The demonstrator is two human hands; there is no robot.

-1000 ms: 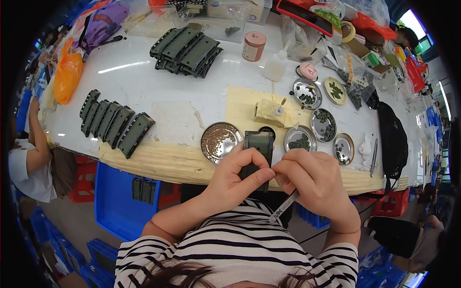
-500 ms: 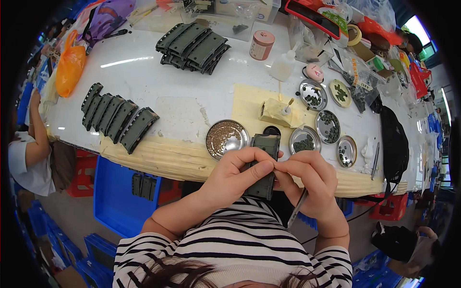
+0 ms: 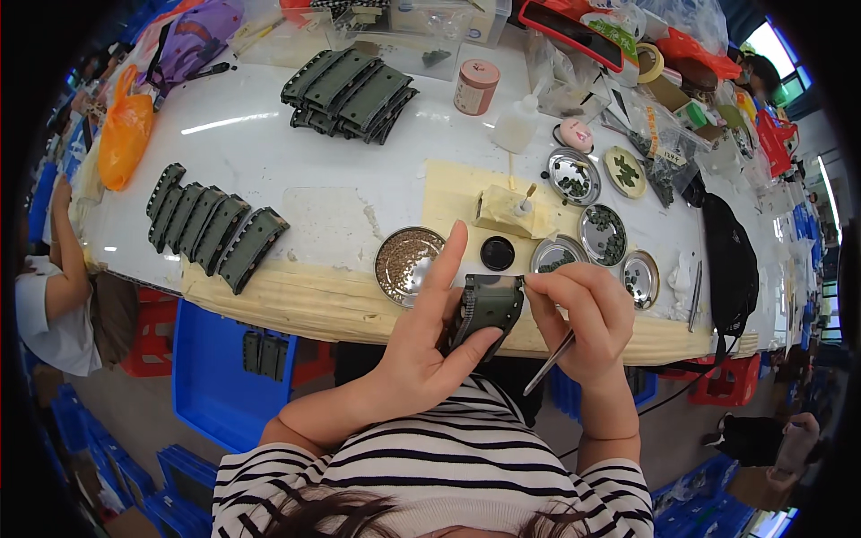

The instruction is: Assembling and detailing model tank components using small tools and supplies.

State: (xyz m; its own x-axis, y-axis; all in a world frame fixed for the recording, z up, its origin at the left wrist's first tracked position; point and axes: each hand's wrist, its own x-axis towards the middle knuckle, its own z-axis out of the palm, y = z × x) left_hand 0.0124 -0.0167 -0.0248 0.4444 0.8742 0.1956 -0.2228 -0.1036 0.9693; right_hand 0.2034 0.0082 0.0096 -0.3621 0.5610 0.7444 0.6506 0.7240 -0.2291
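A dark green curved plastic part (image 3: 492, 305) with studded edges is tilted up in front of me. My left hand (image 3: 428, 336) grips it, thumb across its lower end, index finger pointing up and away from it. My right hand (image 3: 587, 318) has its thumb and index finger pinched at the part's upper right corner; anything tiny between those tips is hidden. Metal tweezers (image 3: 548, 364) lie in the same right hand, held by the other fingers and pointing down. Just beyond the part is a round black lid (image 3: 497, 254), near a metal dish of small brown pieces (image 3: 395, 265).
Metal dishes (image 3: 640, 280) with small green pieces stand at the right, near a yellow block (image 3: 511, 211). Similar curved parts lie in a row (image 3: 211, 224) and a stack (image 3: 350, 92). A blue bin (image 3: 220, 377) sits below the table's left edge.
The green part has tilted up, and my left fingers have moved off its top, the index finger now raised. My right hand has shifted slightly right, apart from the left thumb.
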